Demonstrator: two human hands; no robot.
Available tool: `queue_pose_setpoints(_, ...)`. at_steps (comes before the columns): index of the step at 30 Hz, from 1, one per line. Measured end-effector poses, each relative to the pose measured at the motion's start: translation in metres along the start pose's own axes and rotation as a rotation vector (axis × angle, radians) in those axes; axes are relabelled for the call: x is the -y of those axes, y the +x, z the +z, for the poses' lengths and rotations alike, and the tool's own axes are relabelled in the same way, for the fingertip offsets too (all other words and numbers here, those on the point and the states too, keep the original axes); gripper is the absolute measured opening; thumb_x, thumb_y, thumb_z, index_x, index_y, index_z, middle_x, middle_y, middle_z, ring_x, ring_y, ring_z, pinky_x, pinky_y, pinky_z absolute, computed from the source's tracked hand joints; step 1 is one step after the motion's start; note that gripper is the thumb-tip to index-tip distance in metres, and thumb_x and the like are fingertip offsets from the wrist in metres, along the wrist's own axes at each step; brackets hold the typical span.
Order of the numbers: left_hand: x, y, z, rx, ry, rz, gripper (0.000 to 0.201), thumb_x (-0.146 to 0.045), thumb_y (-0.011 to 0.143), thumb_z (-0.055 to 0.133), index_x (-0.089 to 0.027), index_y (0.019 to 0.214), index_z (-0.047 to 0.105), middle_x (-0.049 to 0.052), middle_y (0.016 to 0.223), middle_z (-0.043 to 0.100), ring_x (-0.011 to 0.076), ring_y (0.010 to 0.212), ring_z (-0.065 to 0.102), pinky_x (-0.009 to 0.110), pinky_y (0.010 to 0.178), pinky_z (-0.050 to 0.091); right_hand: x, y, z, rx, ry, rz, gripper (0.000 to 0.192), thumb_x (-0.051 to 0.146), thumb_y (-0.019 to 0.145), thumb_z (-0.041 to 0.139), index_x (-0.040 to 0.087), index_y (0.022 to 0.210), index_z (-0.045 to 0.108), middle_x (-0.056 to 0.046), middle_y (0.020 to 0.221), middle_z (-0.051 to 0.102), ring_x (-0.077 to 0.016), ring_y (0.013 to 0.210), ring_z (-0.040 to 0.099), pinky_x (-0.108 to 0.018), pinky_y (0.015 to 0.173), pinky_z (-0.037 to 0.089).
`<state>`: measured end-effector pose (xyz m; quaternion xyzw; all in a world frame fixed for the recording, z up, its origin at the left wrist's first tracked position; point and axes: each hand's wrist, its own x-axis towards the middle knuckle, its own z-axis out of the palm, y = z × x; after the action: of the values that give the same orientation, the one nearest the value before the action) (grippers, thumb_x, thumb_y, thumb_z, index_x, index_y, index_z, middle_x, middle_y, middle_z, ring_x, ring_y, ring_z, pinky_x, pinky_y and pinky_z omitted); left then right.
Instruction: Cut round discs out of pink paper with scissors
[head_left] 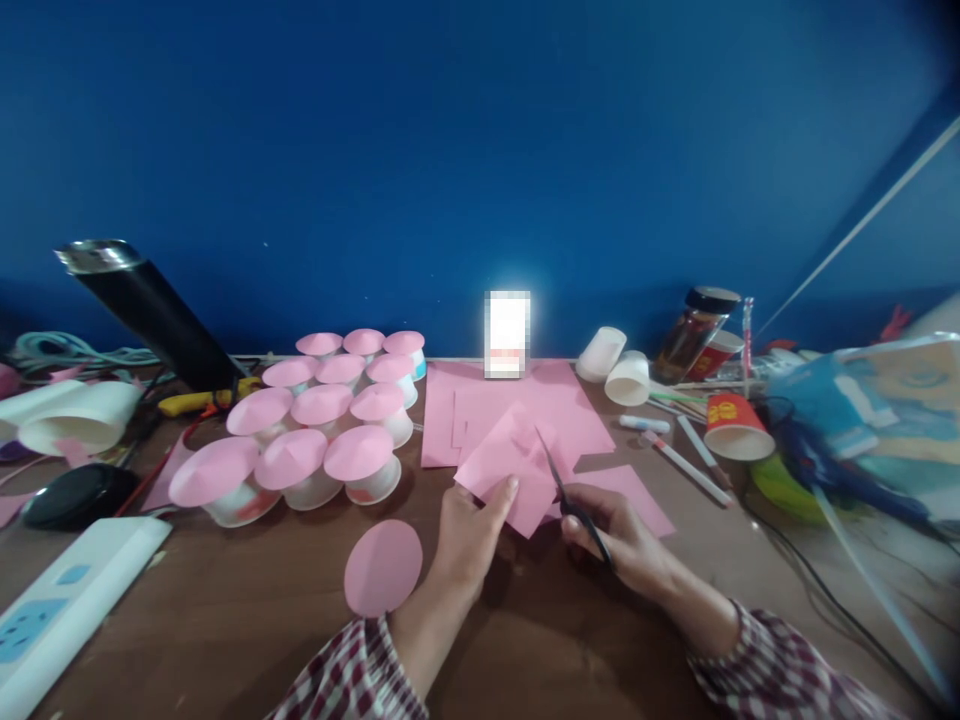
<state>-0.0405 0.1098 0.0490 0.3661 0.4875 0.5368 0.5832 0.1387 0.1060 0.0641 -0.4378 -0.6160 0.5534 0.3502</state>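
Observation:
My left hand (472, 535) pinches a pink sheet of paper (499, 455) between thumb and fingers, above the table. In my right hand (626, 540) are dark-handled scissors (583, 520), with the blade up against the sheet's right side; whether the blades are apart I cannot tell. Under and behind the held sheet lie more pink paper sheets (592, 415). A flat pink paper circle (384, 568) rests on the table beside my left wrist. To the left, several paper cups (375, 480) stand in rows, topped with shallow pink paper cones (358, 453).
Left are a black tumbler (165, 310), a white power strip (82, 590) and a black computer mouse (79, 495). A bright pixelated rectangle (507, 335) stands by the blue wall. At right are white cups (628, 378), markers (690, 468), a red cup (736, 428) and a dark-lidded jar (694, 335).

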Motion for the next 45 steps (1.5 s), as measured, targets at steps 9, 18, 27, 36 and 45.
queue_pose_setpoints(9, 0.0045, -0.0006, 0.0002, -0.005, 0.014, 0.039, 0.039, -0.040, 0.072, 0.068, -0.009, 0.096, 0.069, 0.013, 0.090, 0.072, 0.0244, 0.081, 0.066, 0.030, 0.071, 0.050, 0.0032, -0.0009, 0.0009, 0.006, -0.037, -0.010, 0.041, 0.052, 0.075, 0.065, 0.012, 0.085, 0.062, 0.000, 0.065, 0.054, -0.0112, 0.055, 0.048, -0.020, 0.047, 0.039)
queue_pose_setpoints(18, 0.0041, 0.0002, -0.0010, 0.009, 0.041, 0.035, 0.038, -0.041, 0.072, 0.067, -0.011, 0.094, 0.069, 0.011, 0.086, 0.073, 0.0246, 0.081, 0.066, 0.030, 0.070, 0.051, -0.0018, -0.0005, 0.0012, -0.011, 0.018, 0.012, 0.043, 0.050, 0.074, 0.067, 0.011, 0.092, 0.062, 0.000, 0.065, 0.054, -0.0104, 0.054, 0.047, -0.020, 0.046, 0.040)
queue_pose_setpoints(27, 0.0062, 0.0006, -0.0017, 0.008, 0.055, 0.030, 0.037, -0.042, 0.073, 0.066, -0.011, 0.093, 0.070, 0.011, 0.086, 0.072, 0.0243, 0.081, 0.066, 0.030, 0.069, 0.050, 0.0019, -0.0006, 0.0020, -0.021, 0.026, 0.016, 0.040, 0.048, 0.073, 0.070, 0.012, 0.088, 0.063, 0.002, 0.058, 0.051, -0.0100, 0.050, 0.045, -0.020, 0.046, 0.041)
queue_pose_setpoints(36, 0.0034, -0.0010, -0.0004, 0.011, 0.069, 0.030, 0.037, -0.043, 0.075, 0.064, -0.011, 0.092, 0.069, 0.011, 0.086, 0.072, 0.0231, 0.078, 0.065, 0.029, 0.068, 0.050, 0.0010, 0.0001, 0.0019, -0.020, -0.016, 0.022, 0.035, 0.045, 0.075, 0.068, 0.012, 0.082, 0.059, 0.003, 0.057, 0.048, -0.0086, 0.048, 0.044, -0.019, 0.044, 0.038)
queue_pose_setpoints(45, 0.0023, 0.0001, 0.0002, 0.004, 0.038, 0.040, 0.036, -0.041, 0.073, 0.066, -0.011, 0.093, 0.069, 0.012, 0.087, 0.072, 0.0236, 0.080, 0.066, 0.029, 0.069, 0.050, -0.0022, -0.0001, -0.0005, -0.027, -0.033, 0.034, 0.037, 0.044, 0.075, 0.069, 0.012, 0.090, 0.060, 0.003, 0.059, 0.050, -0.0079, 0.048, 0.043, -0.018, 0.043, 0.038)
